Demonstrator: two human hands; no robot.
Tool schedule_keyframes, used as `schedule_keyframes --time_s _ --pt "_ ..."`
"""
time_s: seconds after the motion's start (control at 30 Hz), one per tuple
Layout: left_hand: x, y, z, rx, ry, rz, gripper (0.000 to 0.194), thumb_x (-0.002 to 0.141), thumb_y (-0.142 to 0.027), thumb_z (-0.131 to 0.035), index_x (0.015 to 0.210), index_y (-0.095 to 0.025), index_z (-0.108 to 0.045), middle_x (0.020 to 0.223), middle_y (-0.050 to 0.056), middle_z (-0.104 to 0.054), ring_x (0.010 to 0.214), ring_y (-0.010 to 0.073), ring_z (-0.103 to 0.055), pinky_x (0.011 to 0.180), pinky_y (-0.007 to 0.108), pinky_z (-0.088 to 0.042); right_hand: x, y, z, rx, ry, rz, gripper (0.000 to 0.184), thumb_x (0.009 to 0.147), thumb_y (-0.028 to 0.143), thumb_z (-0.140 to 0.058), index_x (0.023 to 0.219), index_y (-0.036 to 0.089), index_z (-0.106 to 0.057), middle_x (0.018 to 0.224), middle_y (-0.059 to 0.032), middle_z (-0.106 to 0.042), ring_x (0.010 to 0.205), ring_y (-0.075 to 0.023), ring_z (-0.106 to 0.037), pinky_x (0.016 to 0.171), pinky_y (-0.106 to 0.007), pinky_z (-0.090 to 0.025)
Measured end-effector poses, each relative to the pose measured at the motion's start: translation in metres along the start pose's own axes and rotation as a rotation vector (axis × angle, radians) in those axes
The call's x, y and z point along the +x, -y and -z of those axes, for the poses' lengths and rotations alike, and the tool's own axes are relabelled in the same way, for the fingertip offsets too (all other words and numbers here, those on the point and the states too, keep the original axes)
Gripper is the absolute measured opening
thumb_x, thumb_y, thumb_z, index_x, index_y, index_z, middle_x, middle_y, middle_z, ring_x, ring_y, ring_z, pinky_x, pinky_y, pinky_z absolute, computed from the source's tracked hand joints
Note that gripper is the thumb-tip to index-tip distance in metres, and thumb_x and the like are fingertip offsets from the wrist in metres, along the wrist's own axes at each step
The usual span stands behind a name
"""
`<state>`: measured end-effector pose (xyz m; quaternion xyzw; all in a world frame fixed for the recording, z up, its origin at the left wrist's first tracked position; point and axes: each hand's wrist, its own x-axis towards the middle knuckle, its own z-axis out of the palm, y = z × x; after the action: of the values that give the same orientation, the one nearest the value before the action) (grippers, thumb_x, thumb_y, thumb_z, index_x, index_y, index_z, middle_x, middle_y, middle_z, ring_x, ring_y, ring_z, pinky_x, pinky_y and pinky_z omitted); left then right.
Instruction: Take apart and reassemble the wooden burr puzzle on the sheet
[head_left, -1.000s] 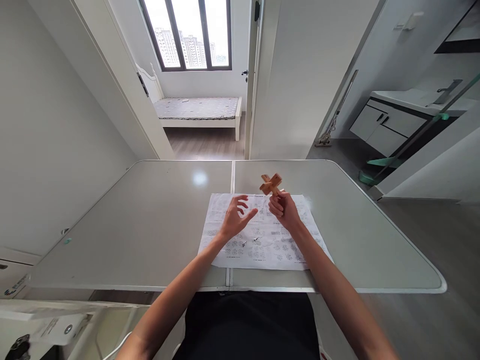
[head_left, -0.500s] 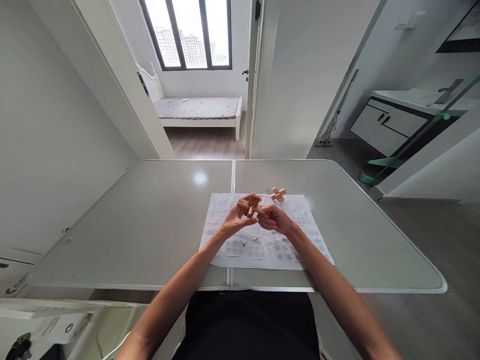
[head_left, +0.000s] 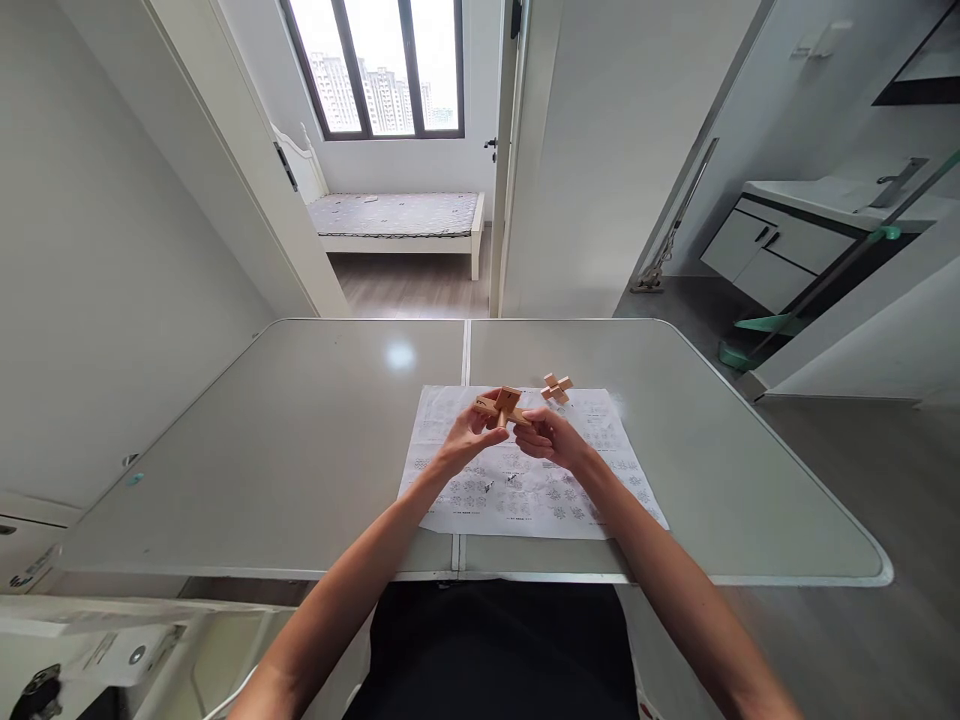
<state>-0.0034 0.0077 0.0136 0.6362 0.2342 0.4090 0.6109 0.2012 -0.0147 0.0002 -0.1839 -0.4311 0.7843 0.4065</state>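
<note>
Between my hands, above the printed sheet, is a wooden interlocking puzzle [head_left: 508,402] of crossed light-brown pieces. My left hand [head_left: 470,437] grips its left side, the thumb beneath and the fingers partly hidden behind the wood. On the right, my right hand [head_left: 550,438] pinches the end of a piece that sticks out, its other fingers curled in. Beyond my right hand, a second, smaller wooden puzzle [head_left: 557,389] rests at the far edge of the white sheet [head_left: 480,515], which bears rows of small diagrams.
The sheet lies on a grey table [head_left: 315,450] with a white rim and a seam down its middle. Past the table's far edge, a doorway shows a bed [head_left: 401,215] under a window. A sink cabinet [head_left: 780,245] and a mop [head_left: 682,215] stand at right.
My left thumb has shifted slightly up against the lower part of the puzzle. Both hands keep their hold in nearly the same place.
</note>
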Motion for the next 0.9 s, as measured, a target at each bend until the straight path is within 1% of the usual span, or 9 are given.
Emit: schedule_keyframes --time_s 0.1,0.27,0.4,0.57,0.73,0.9 --pt "-0.0002 0.0005 0.0007 0.04 -0.02 0.006 0.087 0.068 -0.067 -0.087 0.137 -0.022 -0.058 0.137 0.018 -0.066 0.12 0.0337 -0.065 0.098 0.045 -0.05 0.0004 0.0003 -0.0015 -0.021 -0.006 -0.005 0.035 0.096 0.037 -0.057 0.068 0.022 -0.044 0.046 0.01 -0.032 0.039 -0.0065 -0.02 0.04 -0.018 -0.022" --pt "-0.0012 0.0013 0.0014 0.085 -0.036 -0.005 0.085 0.069 -0.062 -0.089 0.138 -0.023 -0.057 0.135 0.017 -0.066 0.118 0.0316 -0.066 0.097 0.044 -0.05 0.0008 0.0003 -0.0039 -0.047 -0.012 0.007 0.035 0.097 0.038 -0.058 0.068 0.022 -0.044 0.047 0.0107 -0.03 0.039 -0.0063 -0.019 0.04 -0.018 -0.021" --pt "-0.0013 0.0008 0.0021 0.094 -0.025 -0.004 0.086 0.069 -0.062 -0.089 0.138 -0.023 -0.057 0.135 0.018 -0.067 0.12 0.0323 -0.065 0.097 0.044 -0.05 -0.0006 0.0013 -0.0037 -0.046 0.005 -0.015 0.035 0.097 0.037 -0.057 0.068 0.022 -0.043 0.048 0.0112 -0.028 0.04 -0.006 -0.017 0.04 -0.018 -0.019" --pt "-0.0009 -0.003 0.0018 0.086 0.002 0.015 0.084 0.07 -0.067 -0.086 0.136 -0.022 -0.06 0.133 0.018 -0.067 0.117 0.0324 -0.066 0.096 0.044 -0.05 -0.0013 0.0017 -0.0031 -0.054 0.002 -0.02 0.038 0.096 0.037 -0.057 0.065 0.022 -0.04 0.049 0.0109 -0.027 0.041 -0.0058 -0.016 0.041 -0.018 -0.019" --pt "-0.0013 -0.0026 0.001 0.104 -0.044 0.0 0.085 0.07 -0.067 -0.085 0.137 -0.021 -0.06 0.132 0.017 -0.068 0.114 0.032 -0.066 0.091 0.042 -0.051 -0.0004 0.0001 -0.0029 -0.045 -0.012 -0.016 0.038 0.095 0.036 -0.056 0.064 0.022 -0.04 0.049 0.0108 -0.026 0.04 -0.0059 -0.017 0.041 -0.019 -0.017" --pt "-0.0015 0.0 0.0019 0.082 -0.055 -0.023 0.085 0.07 -0.064 -0.087 0.138 -0.02 -0.06 0.131 0.017 -0.069 0.115 0.0328 -0.066 0.092 0.043 -0.051 -0.0004 -0.0001 -0.0034 -0.057 0.01 -0.009 0.042 0.097 0.037 -0.054 0.061 0.022 -0.038 0.047 0.0101 -0.026 0.04 -0.0059 -0.018 0.042 -0.02 -0.019"
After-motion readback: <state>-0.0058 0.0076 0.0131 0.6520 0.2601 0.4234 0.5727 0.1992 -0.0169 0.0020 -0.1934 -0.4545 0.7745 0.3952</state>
